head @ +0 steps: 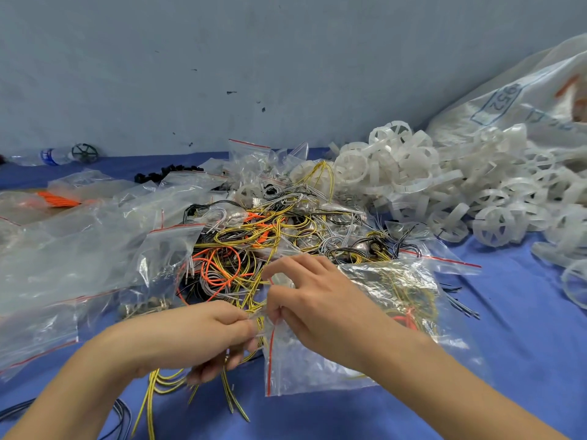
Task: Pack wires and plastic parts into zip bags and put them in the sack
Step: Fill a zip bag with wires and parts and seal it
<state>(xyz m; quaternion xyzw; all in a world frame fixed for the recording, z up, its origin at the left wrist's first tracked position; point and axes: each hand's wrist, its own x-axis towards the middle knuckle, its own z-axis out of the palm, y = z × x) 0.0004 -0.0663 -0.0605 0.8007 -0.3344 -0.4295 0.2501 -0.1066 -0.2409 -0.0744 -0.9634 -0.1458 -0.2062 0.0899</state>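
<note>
A clear zip bag (397, 296) with a red seal line lies on the blue cloth in front of me, with yellow and orange wires inside. My right hand (320, 309) pinches the bag's open mouth at its left edge. My left hand (203, 338) grips a bundle of yellow-black wires (162, 389), its ends hanging toward me and its top at the bag's mouth. Behind my hands spreads a tangled heap of loose wires (270, 230) in yellow, orange, grey and black. White plastic wheels (444, 185) are heaped at the right. The white woven sack (514, 100) lies at the far right.
Empty and filled zip bags (79, 249) cover the left side of the blue cloth (524, 328). A bag with orange wires (57, 200), small black parts (165, 173), a water bottle (47, 156) and a dark wheel (84, 153) lie along the grey wall at the back left.
</note>
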